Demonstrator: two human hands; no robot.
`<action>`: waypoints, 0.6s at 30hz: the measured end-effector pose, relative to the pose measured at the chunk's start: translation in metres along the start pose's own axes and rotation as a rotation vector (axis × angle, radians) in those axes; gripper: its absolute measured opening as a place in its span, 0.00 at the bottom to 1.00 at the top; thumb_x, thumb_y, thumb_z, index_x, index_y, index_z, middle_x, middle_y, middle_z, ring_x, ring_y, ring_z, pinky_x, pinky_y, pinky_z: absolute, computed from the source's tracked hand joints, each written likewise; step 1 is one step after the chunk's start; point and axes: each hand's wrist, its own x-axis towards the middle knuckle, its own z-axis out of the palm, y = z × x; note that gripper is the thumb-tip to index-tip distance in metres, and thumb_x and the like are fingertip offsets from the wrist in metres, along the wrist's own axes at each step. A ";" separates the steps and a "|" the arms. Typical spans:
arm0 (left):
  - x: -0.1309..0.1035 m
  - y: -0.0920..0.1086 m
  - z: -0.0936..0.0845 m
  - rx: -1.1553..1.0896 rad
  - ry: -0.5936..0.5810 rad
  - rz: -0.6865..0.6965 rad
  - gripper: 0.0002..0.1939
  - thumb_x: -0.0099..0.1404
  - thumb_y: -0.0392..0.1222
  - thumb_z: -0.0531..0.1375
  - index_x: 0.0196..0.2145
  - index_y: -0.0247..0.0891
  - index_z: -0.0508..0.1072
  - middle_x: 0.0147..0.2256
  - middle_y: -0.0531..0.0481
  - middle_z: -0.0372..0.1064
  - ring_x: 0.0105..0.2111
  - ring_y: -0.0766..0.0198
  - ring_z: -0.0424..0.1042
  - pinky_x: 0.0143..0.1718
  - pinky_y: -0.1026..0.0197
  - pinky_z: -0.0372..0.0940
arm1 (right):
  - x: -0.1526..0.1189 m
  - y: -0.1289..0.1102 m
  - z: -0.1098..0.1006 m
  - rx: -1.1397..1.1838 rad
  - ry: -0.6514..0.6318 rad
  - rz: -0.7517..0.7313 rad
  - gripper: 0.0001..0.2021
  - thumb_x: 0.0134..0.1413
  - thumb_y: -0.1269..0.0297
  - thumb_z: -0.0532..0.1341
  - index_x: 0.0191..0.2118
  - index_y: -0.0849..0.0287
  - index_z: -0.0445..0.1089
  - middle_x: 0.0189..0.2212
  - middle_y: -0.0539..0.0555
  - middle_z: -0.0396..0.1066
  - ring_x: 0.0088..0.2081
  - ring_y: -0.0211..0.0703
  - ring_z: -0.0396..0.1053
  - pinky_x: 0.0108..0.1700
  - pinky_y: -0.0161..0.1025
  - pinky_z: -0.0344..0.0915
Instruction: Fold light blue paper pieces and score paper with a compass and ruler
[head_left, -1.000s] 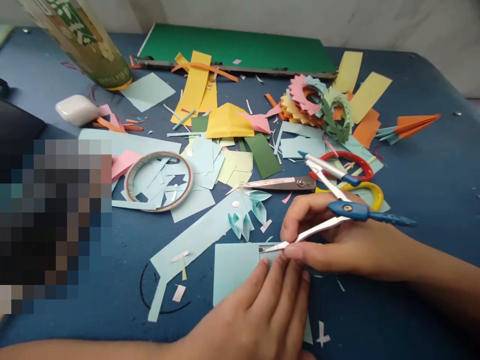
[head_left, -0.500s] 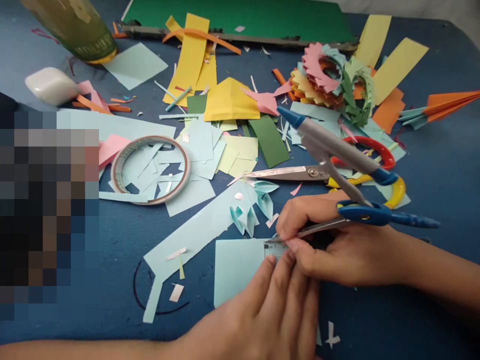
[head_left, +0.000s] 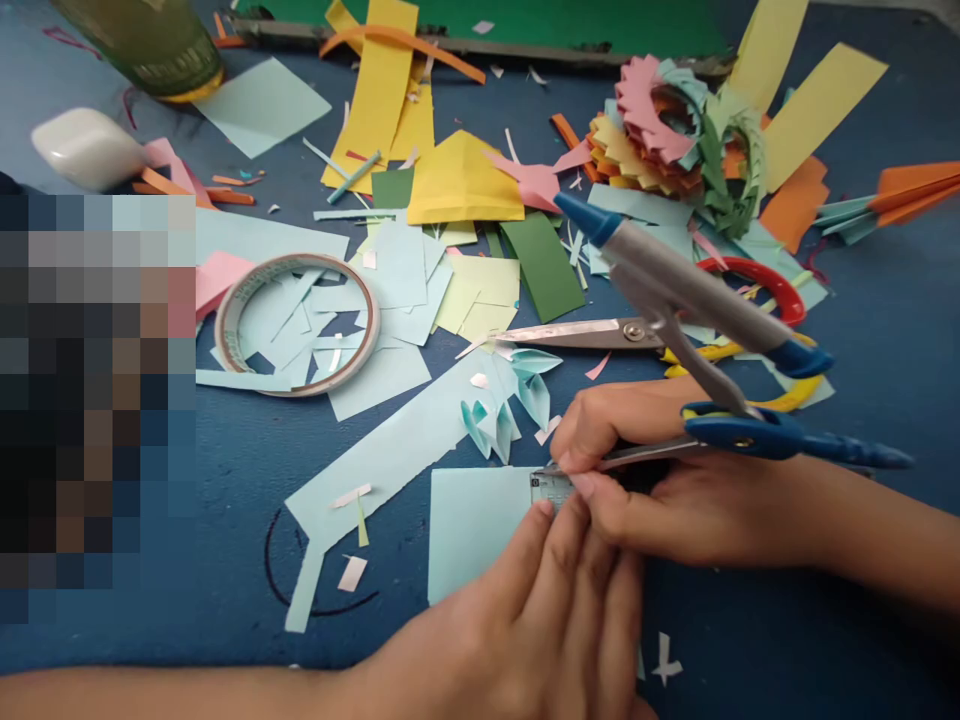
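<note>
a metal compass (head_left: 697, 330) with blue plastic ends is gripped by the right hand (head_left: 660, 480), its point set on a small ruler (head_left: 551, 490). a smooth pale blue paper (head_left: 472, 525) is pressed flat by the left hand (head_left: 555, 620), fingers extended, on the dark blue tabletop (head_left: 862, 330).

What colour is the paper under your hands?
Light blue paper, seen best in the head view, beneath the left hand.

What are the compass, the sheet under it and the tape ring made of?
Compass: legs look like dull grey metal, with glossy blue plastic at hinge and tips. Sheet: thin matte pale-blue paper, flat with a clean cut edge. Tape ring: probably clear tape on a cardboard core; the translucent, shiny rim suggests it.
</note>
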 end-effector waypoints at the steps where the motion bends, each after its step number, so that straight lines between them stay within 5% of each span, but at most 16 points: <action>1: -0.001 0.000 0.000 0.000 0.007 0.003 0.25 0.67 0.51 0.46 0.50 0.29 0.68 0.47 0.43 0.70 0.46 0.58 0.69 0.49 0.59 0.61 | 0.000 0.000 0.000 -0.007 0.002 0.002 0.04 0.45 0.73 0.54 0.24 0.57 0.60 0.22 0.50 0.68 0.25 0.39 0.68 0.27 0.35 0.62; 18: 0.001 -0.002 -0.006 0.013 -0.026 -0.013 0.30 0.66 0.55 0.46 0.53 0.27 0.64 0.52 0.40 0.65 0.53 0.54 0.63 0.52 0.58 0.57 | -0.016 0.010 -0.017 -0.057 -0.011 0.037 0.06 0.41 0.74 0.56 0.22 0.57 0.59 0.20 0.47 0.65 0.22 0.34 0.61 0.25 0.32 0.56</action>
